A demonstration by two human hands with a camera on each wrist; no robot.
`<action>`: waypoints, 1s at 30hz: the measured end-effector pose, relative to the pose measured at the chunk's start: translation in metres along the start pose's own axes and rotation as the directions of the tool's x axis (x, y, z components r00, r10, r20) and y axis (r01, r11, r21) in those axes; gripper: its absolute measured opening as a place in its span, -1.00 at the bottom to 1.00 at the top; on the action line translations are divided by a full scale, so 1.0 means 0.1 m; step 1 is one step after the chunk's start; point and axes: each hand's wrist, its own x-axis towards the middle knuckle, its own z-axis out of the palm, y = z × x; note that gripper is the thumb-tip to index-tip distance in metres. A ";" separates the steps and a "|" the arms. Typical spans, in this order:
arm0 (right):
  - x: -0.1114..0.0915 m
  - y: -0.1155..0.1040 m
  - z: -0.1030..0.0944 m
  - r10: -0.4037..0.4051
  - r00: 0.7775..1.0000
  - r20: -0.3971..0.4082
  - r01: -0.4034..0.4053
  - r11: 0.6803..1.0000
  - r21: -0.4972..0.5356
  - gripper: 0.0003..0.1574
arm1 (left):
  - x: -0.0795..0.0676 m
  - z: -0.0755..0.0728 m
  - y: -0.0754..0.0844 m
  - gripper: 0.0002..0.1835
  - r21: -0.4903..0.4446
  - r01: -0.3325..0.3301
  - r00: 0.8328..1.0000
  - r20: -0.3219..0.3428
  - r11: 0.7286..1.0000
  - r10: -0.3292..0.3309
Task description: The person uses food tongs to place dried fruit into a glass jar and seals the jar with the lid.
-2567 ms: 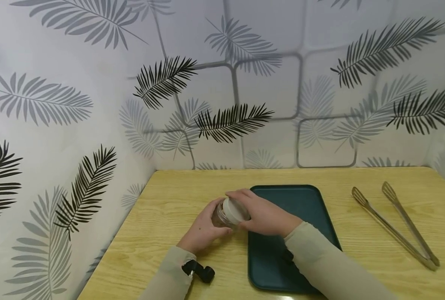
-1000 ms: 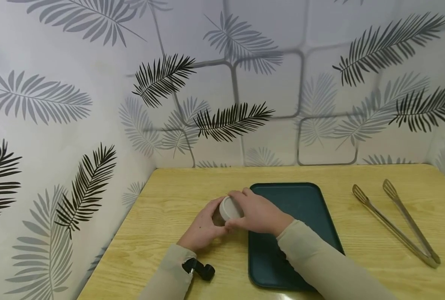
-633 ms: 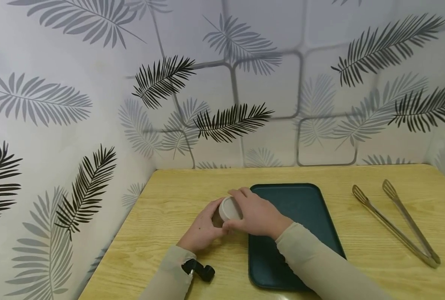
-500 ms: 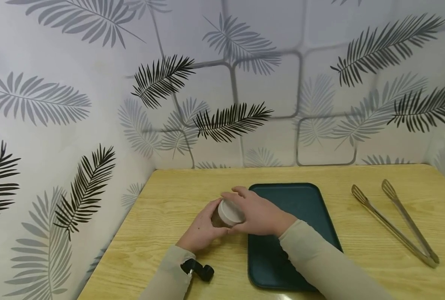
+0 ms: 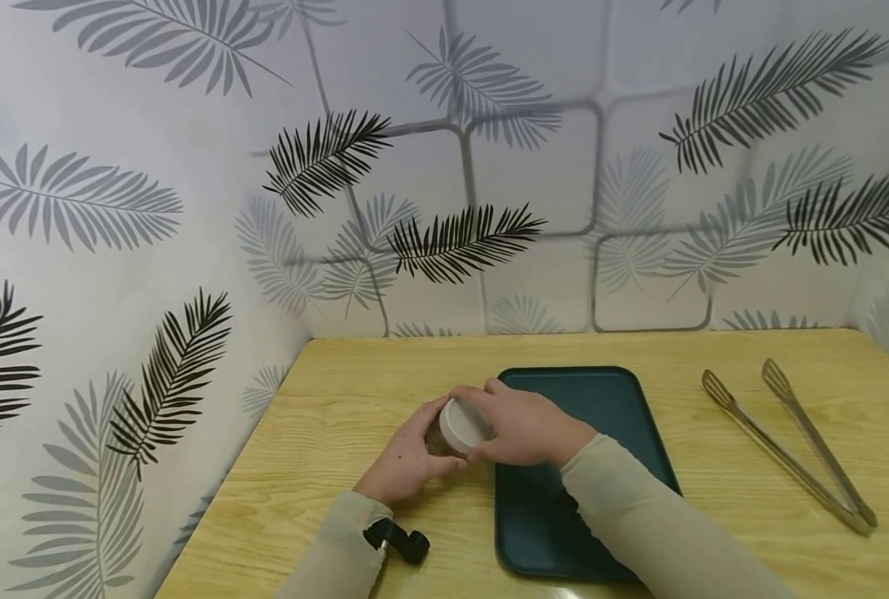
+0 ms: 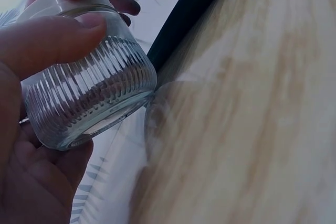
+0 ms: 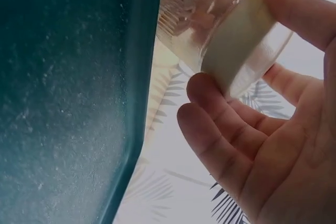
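Note:
A clear ribbed glass jar with a white lid tilts toward the right, close over the wooden table. Pinkish-brown contents show through the glass in the right wrist view. My left hand grips the jar's body, its thumb across the near side. On the lid, my right hand holds the edge between thumb and fingers. In the right wrist view the lid sits on the jar's mouth, with two fingertips just below its rim. The palm of the left hand is mostly hidden behind the jar.
A dark green tray lies right beside the jar, under my right forearm. Metal tongs rest spread apart farther right on the wooden table. A leaf-patterned wall stands behind and to the left.
My right hand turns back and forth on the lid: it swings leftward, loosens its fingers, then takes the lid again farther right. My left hand and the jar stay nearly in place.

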 end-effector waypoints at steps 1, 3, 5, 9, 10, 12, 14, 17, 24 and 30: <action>0.00 -0.01 0.00 0.003 1.000 -0.007 -0.003 1.000 -0.001 0.01 | 0.00 0.00 0.00 0.01 -0.002 -0.001 1.000 -0.001 1.000 0.001; 0.00 -0.02 0.02 0.013 1.000 -0.022 -0.013 1.000 -0.009 0.02 | -0.01 0.00 0.00 -0.01 0.000 -0.002 1.000 -0.005 1.000 0.002; 0.00 -0.03 0.04 0.036 0.999 -0.038 -0.037 0.999 -0.002 0.05 | -0.01 0.00 0.01 -0.04 0.004 0.002 1.000 -0.009 1.000 -0.002; 0.00 -0.03 0.09 0.073 0.995 -0.066 -0.071 0.997 0.035 0.05 | -0.01 -0.02 0.00 -0.06 -0.006 0.021 1.000 -0.015 1.000 -0.021; 0.00 -0.03 0.11 0.078 0.995 -0.070 -0.075 0.996 0.043 0.03 | -0.01 -0.02 -0.01 -0.05 -0.008 0.025 1.000 -0.015 1.000 -0.025; 0.00 -0.03 0.14 0.080 0.993 -0.081 -0.076 0.996 0.047 0.00 | -0.01 -0.02 -0.03 -0.05 -0.018 0.026 1.000 -0.014 0.999 -0.026; 0.00 -0.04 0.16 0.085 0.992 -0.091 -0.081 0.996 0.046 -0.01 | 0.00 -0.02 -0.05 -0.06 -0.026 0.025 1.000 -0.008 0.999 -0.025; 0.01 -0.04 0.19 0.095 0.991 -0.095 -0.092 0.995 0.039 -0.01 | 0.00 -0.02 -0.07 -0.07 -0.031 0.027 1.000 0.002 0.999 -0.027; 0.02 -0.06 0.19 0.116 0.989 -0.094 -0.113 0.993 0.041 -0.12 | 0.01 -0.01 -0.08 -0.09 -0.049 0.051 0.999 0.009 0.997 -0.051; 0.03 -0.04 0.20 0.118 0.989 -0.092 -0.115 0.993 0.031 -0.11 | 0.04 0.01 -0.12 -0.07 -0.098 0.050 0.998 0.033 0.994 -0.047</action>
